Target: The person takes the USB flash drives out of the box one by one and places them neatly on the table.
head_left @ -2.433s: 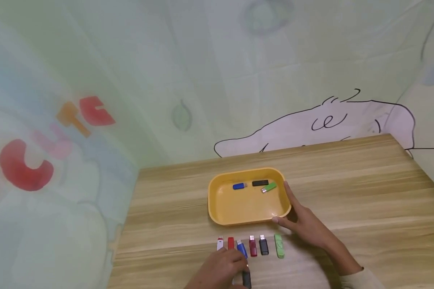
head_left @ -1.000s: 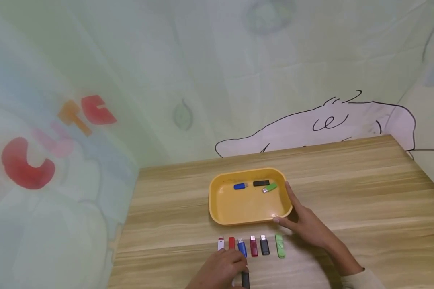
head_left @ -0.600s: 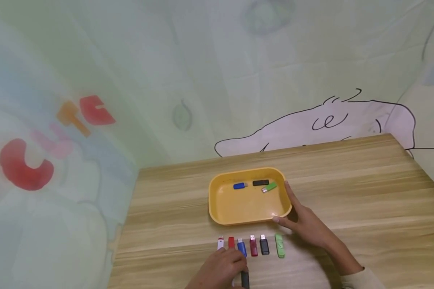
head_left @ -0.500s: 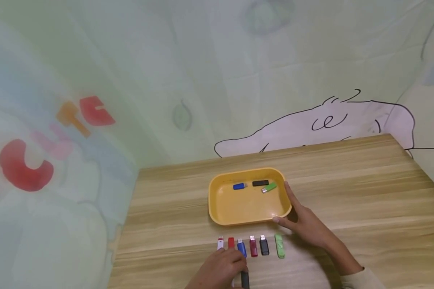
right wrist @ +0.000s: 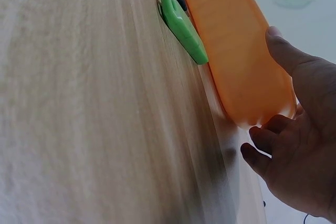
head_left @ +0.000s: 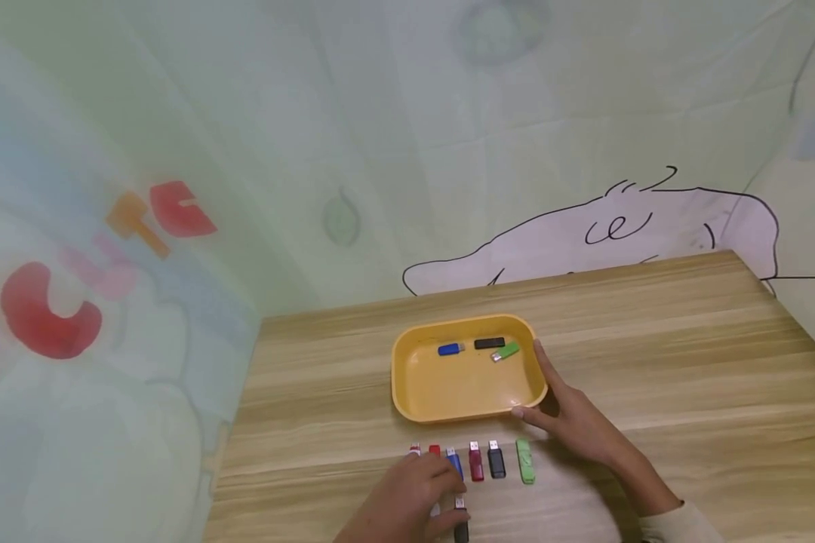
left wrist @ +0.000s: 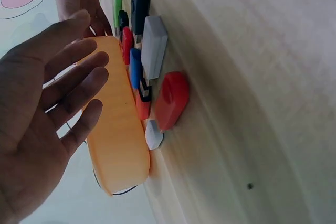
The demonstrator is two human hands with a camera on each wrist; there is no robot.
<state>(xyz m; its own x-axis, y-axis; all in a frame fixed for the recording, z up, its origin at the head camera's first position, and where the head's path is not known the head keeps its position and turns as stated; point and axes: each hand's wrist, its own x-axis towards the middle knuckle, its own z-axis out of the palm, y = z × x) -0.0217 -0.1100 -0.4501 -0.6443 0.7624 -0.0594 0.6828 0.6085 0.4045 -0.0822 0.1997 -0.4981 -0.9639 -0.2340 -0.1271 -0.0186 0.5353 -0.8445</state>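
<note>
My left hand [head_left: 407, 494] hovers over the left part of two rows of USB flash drives. In the left wrist view its fingers are loosely spread and hold nothing. Nearest its thumb in the head view lies a black flash drive [head_left: 461, 524]; a grey-white one [left wrist: 155, 45] and a red one [left wrist: 172, 98] share that nearer row. The farther row includes a blue drive [head_left: 453, 461], a dark red one [head_left: 475, 461], a black one [head_left: 496, 461] and a green one [head_left: 526, 461]. My right hand [head_left: 580, 426] holds the yellow tray [head_left: 401, 377] at its right front corner.
Inside the tray lie a blue drive [head_left: 450, 349], a black one [head_left: 490, 343] and a green one [head_left: 505, 351]. The wooden table [head_left: 652, 347] ends at a printed wall cloth [head_left: 380, 151] at the back and left.
My left hand has lifted and shifted slightly, its thumb coming apart from its fingers. The plug of the nearer black drive now shows. Right hand and tray stay still.
</note>
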